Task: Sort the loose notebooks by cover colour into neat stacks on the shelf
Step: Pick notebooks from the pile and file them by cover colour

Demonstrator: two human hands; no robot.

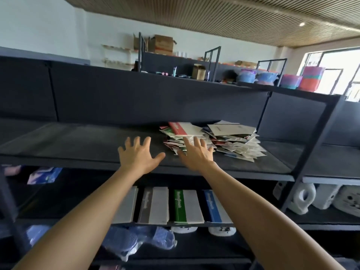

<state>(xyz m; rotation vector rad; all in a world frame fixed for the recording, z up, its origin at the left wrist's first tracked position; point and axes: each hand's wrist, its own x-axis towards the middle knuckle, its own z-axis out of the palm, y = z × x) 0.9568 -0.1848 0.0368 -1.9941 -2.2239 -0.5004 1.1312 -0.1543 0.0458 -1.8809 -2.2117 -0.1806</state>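
Head view: we hold both hands out over the middle shelf (78, 141), palms down, fingers spread, gripping nothing. The left hand (139, 155) sits over bare board; we cannot tell whether it touches. The right hand (196, 155) is at its 3 o'clock, fingertips overlapping the near-left edge of the pile (229, 141). The pile of loose notebooks lies fanned at 1 o'clock from the hands, with a red-spined notebook (183, 128) on top at its left. At 6 o'clock, one level down, four stacks stand side by side: grey stack (126, 203), brown stack (153, 205), green stack (187, 206), blue stack (211, 205). Coloured tubs (268, 77) sit far back at 2 o'clock.
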